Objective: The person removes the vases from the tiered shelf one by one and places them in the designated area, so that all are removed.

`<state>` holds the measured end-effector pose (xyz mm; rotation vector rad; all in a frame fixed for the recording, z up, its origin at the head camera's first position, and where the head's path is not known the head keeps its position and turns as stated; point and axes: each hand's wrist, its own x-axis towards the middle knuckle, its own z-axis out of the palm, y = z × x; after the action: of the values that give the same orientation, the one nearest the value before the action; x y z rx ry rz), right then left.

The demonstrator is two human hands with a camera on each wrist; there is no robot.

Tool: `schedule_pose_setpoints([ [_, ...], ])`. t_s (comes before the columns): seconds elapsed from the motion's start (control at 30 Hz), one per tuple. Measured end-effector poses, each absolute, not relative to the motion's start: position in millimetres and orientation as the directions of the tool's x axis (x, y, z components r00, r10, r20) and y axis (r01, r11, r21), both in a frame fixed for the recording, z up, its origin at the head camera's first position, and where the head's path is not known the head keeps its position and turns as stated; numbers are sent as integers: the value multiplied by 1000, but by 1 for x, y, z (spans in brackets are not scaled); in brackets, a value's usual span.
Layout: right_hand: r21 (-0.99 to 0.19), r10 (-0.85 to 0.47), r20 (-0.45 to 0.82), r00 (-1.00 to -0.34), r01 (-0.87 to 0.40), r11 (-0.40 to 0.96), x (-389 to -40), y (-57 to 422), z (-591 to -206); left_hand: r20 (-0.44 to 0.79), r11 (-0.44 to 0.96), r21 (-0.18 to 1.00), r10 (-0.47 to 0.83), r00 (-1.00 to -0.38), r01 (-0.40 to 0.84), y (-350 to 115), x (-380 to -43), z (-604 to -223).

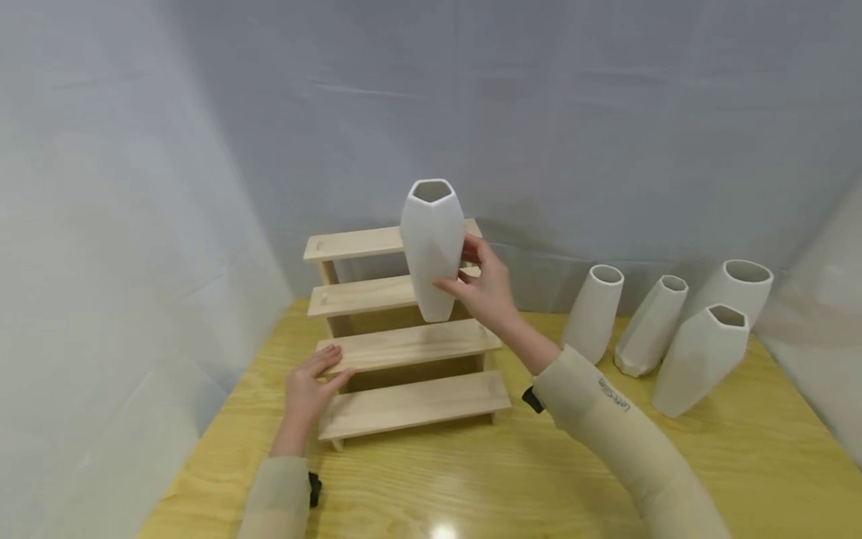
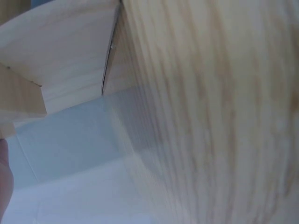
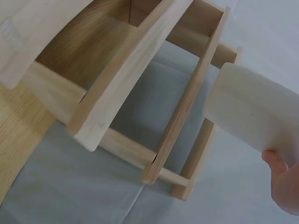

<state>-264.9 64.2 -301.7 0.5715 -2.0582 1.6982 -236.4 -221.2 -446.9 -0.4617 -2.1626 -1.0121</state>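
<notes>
A white faceted vase (image 1: pixel 431 247) is upright in my right hand (image 1: pixel 488 288), gripped low on its right side with thumb and fingers. In the head view it overlaps the upper steps of a pale wooden tiered stand (image 1: pixel 411 404). The right wrist view shows the vase's base (image 3: pixel 243 102) close by the upper boards, with my thumb (image 3: pixel 276 165) against its side. My left hand (image 1: pixel 313 389) rests on the left end of the stand's second step from the bottom, fingers spread. Only a sliver of a left finger (image 2: pixel 4 177) appears in the left wrist view.
To the right on the yellow wooden table (image 1: pixel 559 464) stand more white vases: a smooth-looking one (image 1: pixel 595 314), a narrow faceted one (image 1: pixel 652 326), a wide-mouthed one (image 1: pixel 734 288) and a faceted one (image 1: pixel 700 363) in front. A grey sheet (image 1: pixel 539 135) hangs behind.
</notes>
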Motion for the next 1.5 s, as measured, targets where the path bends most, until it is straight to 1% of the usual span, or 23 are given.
schedule_pose_setpoints([
  [0.27, -826, -28, 541, -841, -537, 169, -251, 91, -310, 734, 634, 507, 38, -678, 584, -226, -236, -448],
  [0.4, -838, -3, 525, -851, -517, 175, -241, 104, -312, 718, 642, 523, 23, -696, 561, -227, -236, -448],
  [0.57, -831, 26, 532, -847, -515, 210, -231, 124, -318, 726, 633, 521, 24, -687, 573, -229, -236, -448],
  [0.7, -821, 44, 543, -839, -519, 237, -230, 144, -333, 728, 632, 518, 28, -685, 576, -228, -234, -448],
  [0.93, -843, 114, 503, -857, -458, 280, -219, 172, -348, 706, 633, 545, 7, -708, 550, -231, -232, -448],
  [1.03, -849, 135, 491, -861, -439, 293, -215, 183, -355, 713, 632, 540, 8, -702, 556, -232, -232, -449],
  [1.3, -877, 179, 452, -874, -398, 268, -204, 209, -377, 759, 646, 480, 33, -650, 593, -233, -236, -451],
  [1.4, -884, 219, 433, -875, -364, 293, -201, 218, -385, 759, 654, 475, 34, -650, 589, -233, -236, -453],
  [1.5, -883, 266, 425, -865, -331, 333, -201, 226, -392, 746, 658, 488, 26, -665, 573, -234, -236, -453],
])
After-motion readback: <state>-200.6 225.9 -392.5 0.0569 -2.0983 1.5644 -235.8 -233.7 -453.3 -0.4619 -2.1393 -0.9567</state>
